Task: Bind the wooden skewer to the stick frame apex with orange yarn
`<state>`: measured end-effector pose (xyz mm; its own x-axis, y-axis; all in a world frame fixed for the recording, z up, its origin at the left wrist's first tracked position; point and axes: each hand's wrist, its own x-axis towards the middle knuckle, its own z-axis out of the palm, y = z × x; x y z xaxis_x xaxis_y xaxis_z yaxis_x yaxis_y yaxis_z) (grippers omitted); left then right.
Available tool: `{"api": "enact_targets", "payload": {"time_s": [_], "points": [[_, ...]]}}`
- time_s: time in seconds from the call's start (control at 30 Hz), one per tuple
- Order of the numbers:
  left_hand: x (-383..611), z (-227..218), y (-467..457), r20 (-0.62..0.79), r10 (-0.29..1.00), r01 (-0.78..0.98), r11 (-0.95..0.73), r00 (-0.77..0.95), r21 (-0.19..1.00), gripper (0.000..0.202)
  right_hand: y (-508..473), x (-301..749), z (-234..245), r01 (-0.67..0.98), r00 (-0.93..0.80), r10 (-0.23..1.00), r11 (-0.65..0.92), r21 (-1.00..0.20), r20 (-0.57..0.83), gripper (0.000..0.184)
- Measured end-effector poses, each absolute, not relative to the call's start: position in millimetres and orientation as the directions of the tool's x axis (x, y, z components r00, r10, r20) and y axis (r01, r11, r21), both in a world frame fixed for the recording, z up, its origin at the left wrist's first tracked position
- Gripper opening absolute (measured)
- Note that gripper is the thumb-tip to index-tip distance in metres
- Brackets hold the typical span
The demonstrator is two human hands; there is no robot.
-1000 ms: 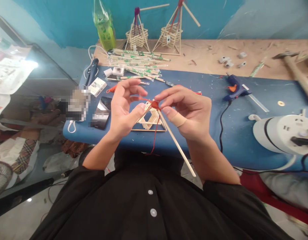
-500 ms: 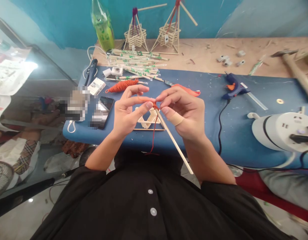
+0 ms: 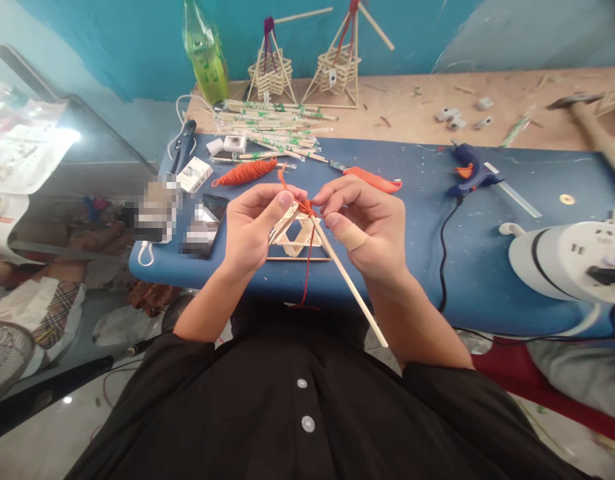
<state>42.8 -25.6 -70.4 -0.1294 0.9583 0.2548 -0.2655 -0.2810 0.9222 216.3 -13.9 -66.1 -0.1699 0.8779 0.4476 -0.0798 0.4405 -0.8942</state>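
My left hand (image 3: 252, 230) and my right hand (image 3: 370, 227) meet over a small frame of wooden sticks (image 3: 300, 237) at the near edge of the blue board (image 3: 437, 220). Both hands pinch orange-red thread (image 3: 307, 208) wound where the sticks cross at the top. A long stick (image 3: 352, 287) slants from that joint down toward my lap. A loose thread end (image 3: 306, 273) hangs below. My right thumb wears a plaster. A hank of orange thread (image 3: 244, 172) lies just beyond my left hand.
A phone (image 3: 207, 217), small boxes (image 3: 194, 175) and a blue tool (image 3: 182, 143) lie left. Wrapped chopsticks (image 3: 272, 127), a green bottle (image 3: 204, 50) and two stick towers (image 3: 337, 63) stand behind. An orange cutter (image 3: 372, 179), glue gun (image 3: 467, 172), hammer (image 3: 594, 130) and white socket reel (image 3: 567, 260) are right.
My left fingers, spread open a second ago, have closed into a pinch on the thread at the joint. The thread now runs up behind my left thumb.
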Motion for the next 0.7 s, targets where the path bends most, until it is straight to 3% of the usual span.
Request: {"api": "enact_targets", "payload": {"time_s": [0.2, 0.3, 0.7], "points": [[41.4, -72.0, -26.4, 0.292, 0.949, -0.272, -0.315, -0.122, 0.909, 0.028, -16.9, 216.0, -67.1, -0.116, -0.168, 0.873, 0.445, -0.888, 0.459, 0.033], [43.2, -71.9, -27.2, 0.274, 0.953, -0.279, -0.3, -0.127, 0.912, 0.033, -17.5, 215.0, -69.2, -0.123, -0.153, 0.881, 0.434, -0.893, 0.449, 0.029], [43.8, -71.7, -24.7, 0.233, 0.969, -0.302, -0.249, -0.086, 0.92, 0.037, -17.5, 206.9, -74.3, -0.169, -0.085, 0.923, 0.357, -0.919, 0.374, 0.039]]}}
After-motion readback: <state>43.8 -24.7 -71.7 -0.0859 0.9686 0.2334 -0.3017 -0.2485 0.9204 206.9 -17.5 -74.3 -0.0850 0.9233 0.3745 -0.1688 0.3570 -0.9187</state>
